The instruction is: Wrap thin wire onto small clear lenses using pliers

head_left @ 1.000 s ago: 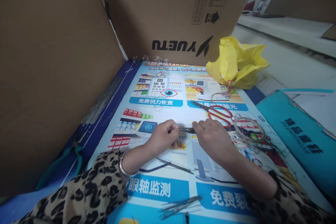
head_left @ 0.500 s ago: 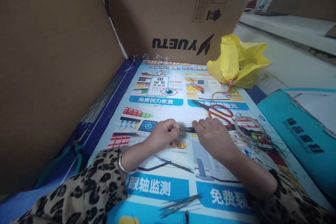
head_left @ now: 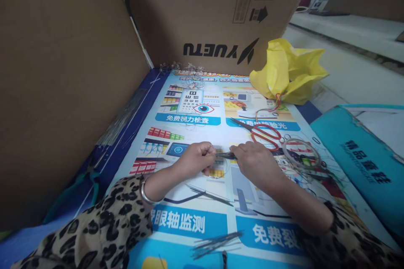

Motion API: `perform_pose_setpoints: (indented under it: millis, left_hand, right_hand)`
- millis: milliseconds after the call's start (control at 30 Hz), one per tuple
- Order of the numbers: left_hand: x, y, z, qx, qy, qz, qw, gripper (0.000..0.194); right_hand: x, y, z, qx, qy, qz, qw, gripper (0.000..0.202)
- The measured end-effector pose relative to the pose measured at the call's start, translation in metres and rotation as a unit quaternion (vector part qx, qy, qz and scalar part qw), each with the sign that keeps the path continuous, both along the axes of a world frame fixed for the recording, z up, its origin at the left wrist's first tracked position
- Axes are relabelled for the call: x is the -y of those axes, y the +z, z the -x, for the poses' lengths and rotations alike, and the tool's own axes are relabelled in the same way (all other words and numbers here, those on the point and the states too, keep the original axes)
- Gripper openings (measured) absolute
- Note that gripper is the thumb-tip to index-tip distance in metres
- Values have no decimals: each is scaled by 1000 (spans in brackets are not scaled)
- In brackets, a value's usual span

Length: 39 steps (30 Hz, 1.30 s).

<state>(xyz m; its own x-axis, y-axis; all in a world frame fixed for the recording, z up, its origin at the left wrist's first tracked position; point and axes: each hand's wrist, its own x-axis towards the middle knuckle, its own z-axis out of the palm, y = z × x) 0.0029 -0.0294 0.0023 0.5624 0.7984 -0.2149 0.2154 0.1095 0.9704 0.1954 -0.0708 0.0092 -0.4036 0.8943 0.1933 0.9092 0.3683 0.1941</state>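
My left hand is closed in a pinch over the printed poster, on a thin wire that barely shows between thumb and fingers. Close on its right, my right hand is wrapped round dark pliers, whose narrow jaws point left and reach the left fingertips. The handles are hidden in the palm. Below the hands, dark thin wire pieces lie on the poster, and a bundle of short wires rests nearer the front.
Red-handled scissors, a coil and a yellow bag lie to the right, beside a teal box. Green-handled pliers and long wires lie left. Cardboard stands behind.
The view has shifted slightly. Both hands keep nearly the same pose, with the pliers still at the left fingertips.
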Motion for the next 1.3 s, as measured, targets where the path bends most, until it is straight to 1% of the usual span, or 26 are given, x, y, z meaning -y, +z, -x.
perform_pose_setpoints:
  millis: [233, 367, 467, 600, 767, 900, 1033, 1300]
  left_hand:
    - [1, -2, 0, -2, 3, -9, 1000, 3]
    - [1, 0, -1, -10, 4, -10, 1000, 4]
    - [2, 2, -3, -3, 17, -5, 1000, 4]
    - [3, 2, -4, 30, 42, 14, 999, 7]
    - [4, 0, -5, 58, 53, 9, 997, 7]
    - [5, -1, -4, 44, 62, -25, 997, 6]
    - [5, 2, -4, 33, 66, -39, 997, 7]
    - [6, 6, -3, 12, 50, -63, 997, 6]
  right_hand:
    - [1, -1, -1, 6, -5, -7, 1000, 21]
    - [0, -2, -1, 4, -8, 0, 1000, 22]
    - [-2, -4, -1, -21, -21, 25, 999, 24]
    - [-5, -8, -3, -72, -36, 64, 995, 27]
    - [-6, -9, -4, -101, -43, 75, 991, 28]
    - [-6, -10, -4, -86, -33, 59, 994, 29]
    - [-7, -14, -5, -76, -14, 34, 996, 29]
    - [-7, -17, -7, -94, 15, -20, 995, 26]
